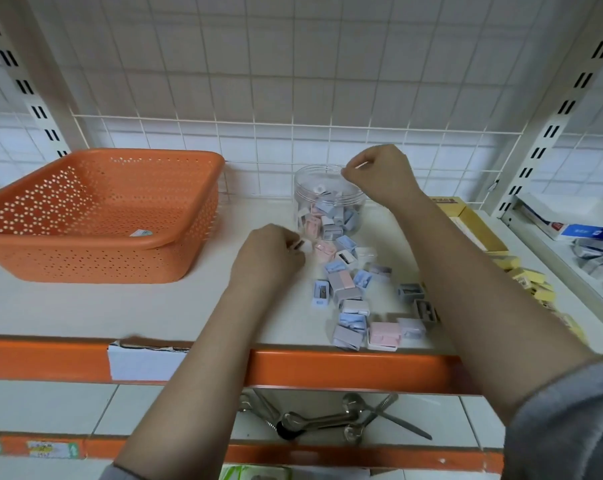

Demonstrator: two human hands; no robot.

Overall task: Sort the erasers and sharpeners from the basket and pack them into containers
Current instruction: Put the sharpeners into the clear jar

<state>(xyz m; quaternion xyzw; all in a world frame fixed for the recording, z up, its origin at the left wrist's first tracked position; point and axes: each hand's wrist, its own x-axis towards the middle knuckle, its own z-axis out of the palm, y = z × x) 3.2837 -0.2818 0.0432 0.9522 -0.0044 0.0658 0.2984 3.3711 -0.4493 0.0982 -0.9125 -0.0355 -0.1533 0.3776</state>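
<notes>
A clear plastic jar (328,195) stands at the back of the shelf, about half full of pastel sharpeners. Several more sharpeners (352,299) in blue, pink and grey lie scattered in front of it, down to the shelf's front edge. My left hand (269,254) pinches a white sharpener (302,244) just left of the jar's base. My right hand (379,178) hovers over the jar's right rim with curled fingers pinching a small pale sharpener (358,165), mostly hidden. The orange perforated basket (95,216) sits at the left and shows only a sticker inside.
Yellow erasers (532,282) and a yellow box (466,220) lie along the shelf's right side, behind my right forearm. A wire grid backs the shelf. Packaged goods (591,233) fill the neighbouring shelf at right. Metal spoons (328,420) lie on the lower shelf.
</notes>
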